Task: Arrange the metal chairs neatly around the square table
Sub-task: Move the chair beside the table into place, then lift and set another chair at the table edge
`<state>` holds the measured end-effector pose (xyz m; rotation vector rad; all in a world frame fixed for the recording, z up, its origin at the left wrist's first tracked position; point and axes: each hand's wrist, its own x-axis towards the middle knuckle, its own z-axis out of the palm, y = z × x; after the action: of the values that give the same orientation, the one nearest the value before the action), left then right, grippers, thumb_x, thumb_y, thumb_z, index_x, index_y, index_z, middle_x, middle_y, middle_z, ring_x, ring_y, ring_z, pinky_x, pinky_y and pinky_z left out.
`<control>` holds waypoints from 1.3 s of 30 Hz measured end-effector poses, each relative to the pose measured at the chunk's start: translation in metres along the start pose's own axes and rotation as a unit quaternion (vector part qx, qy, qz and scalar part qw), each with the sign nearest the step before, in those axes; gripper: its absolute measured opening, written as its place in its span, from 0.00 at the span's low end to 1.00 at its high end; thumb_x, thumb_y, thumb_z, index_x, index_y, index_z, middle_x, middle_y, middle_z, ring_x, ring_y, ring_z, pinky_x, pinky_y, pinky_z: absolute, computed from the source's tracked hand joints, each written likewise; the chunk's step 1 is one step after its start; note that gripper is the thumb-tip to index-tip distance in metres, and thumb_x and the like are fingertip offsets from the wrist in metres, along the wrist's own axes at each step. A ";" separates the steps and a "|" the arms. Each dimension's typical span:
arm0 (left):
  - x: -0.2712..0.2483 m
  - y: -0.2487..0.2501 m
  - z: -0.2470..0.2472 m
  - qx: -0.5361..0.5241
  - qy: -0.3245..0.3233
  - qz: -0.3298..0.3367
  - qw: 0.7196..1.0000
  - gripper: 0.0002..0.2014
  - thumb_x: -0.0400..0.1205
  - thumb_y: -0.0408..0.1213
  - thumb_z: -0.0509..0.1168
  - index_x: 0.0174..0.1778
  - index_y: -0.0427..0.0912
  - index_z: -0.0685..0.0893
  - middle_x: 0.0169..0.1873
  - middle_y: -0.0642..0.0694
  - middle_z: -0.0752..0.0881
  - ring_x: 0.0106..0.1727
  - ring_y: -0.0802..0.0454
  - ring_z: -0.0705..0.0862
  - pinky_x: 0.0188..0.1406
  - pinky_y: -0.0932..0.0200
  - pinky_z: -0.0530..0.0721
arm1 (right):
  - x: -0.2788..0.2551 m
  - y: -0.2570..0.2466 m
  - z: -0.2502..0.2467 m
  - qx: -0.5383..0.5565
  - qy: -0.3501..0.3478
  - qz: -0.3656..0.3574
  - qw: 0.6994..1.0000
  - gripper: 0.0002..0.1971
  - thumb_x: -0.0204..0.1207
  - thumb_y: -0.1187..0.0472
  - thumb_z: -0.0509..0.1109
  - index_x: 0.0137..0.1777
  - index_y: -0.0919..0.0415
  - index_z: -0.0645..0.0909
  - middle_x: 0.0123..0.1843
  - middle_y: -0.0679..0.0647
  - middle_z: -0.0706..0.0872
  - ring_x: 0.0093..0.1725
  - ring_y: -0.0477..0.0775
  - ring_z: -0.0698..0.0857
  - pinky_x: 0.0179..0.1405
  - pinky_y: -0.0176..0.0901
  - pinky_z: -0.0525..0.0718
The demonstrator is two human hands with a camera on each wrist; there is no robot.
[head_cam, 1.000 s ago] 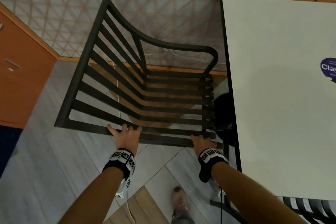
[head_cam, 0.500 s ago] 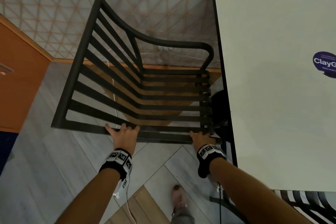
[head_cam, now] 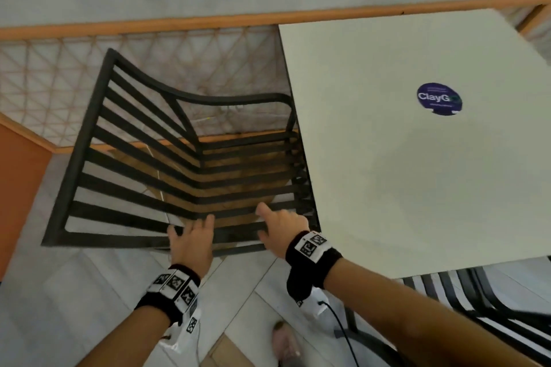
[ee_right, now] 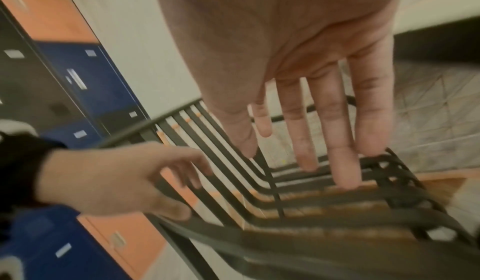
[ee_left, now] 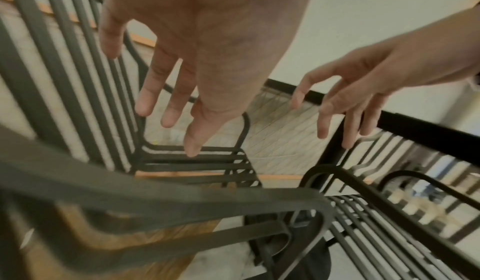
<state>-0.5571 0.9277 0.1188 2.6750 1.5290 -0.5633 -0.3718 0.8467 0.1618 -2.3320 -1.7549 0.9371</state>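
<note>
Both hands off the chair now, holding nothing: left hand [head_cam: 192, 240] spread wide, fingers straight, hovering over the near arm rail; right hand [head_cam: 280, 229] also loose and splayed, just above the slats by the tabletop [head_cam: 417, 173] edge. Wrist views confirm empty palms, fingers extended, no contact I can be sure of. Metal chair [head_cam: 167, 164] sits on the floor left of the square tabletop, seat front tucked at or slightly under the tabletop's left edge, backrest away to the left. So the chair faces right, toward the tabletop; slats run along that same left-right line, which is its long axis in the head view, and it looks slightly skewed against the tabletop edge, not square to it. A second chair [head_cam: 492, 307] shows under the near edge, partly hidden. Risks, as judgement: if the chair gets shoved in further, its curved armrest [head_cam: 280, 98] could knock the tabletop edge or jam under it; fingers near the gap between the slats and tabletop could get pinched. A one-sided push would twist the chair more off-square. The near rail sits close to the second chair's frame, so legs could tangle at the corner; leg positions mostly hidden, cannot tell. A foot [head_cam: 284, 343] below is near too.
</note>
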 end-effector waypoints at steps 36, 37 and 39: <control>-0.192 0.856 -0.251 -0.194 0.113 0.381 0.897 0.13 0.81 0.44 0.63 0.60 0.48 0.75 0.53 0.49 0.87 0.54 0.46 0.83 0.53 0.46 0.78 | -0.535 0.765 -0.245 -0.033 0.223 0.297 0.928 0.05 0.74 0.55 0.62 0.41 0.49 0.80 0.41 0.54 0.88 0.38 0.62 0.85 0.32 0.45 0.79; -0.181 0.877 -0.249 -0.200 0.102 0.378 0.898 0.13 0.81 0.44 0.64 0.60 0.47 0.76 0.54 0.49 0.87 0.55 0.45 0.83 0.53 0.47 0.78 | -0.531 0.789 -0.251 -0.041 0.217 0.296 0.929 0.06 0.74 0.55 0.62 0.42 0.49 0.81 0.41 0.54 0.88 0.39 0.62 0.85 0.33 0.45 0.79; -0.161 0.918 -0.245 -0.212 0.072 0.369 0.902 0.13 0.81 0.43 0.65 0.60 0.47 0.76 0.56 0.49 0.86 0.56 0.46 0.83 0.55 0.47 0.78 | -0.519 0.835 -0.263 -0.045 0.196 0.290 0.935 0.06 0.74 0.54 0.63 0.44 0.48 0.82 0.42 0.52 0.88 0.42 0.61 0.86 0.37 0.47 0.83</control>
<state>0.2106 0.3580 0.2444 2.6675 0.4521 0.0112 0.3859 0.1736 0.2534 -2.9038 -0.9915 0.3773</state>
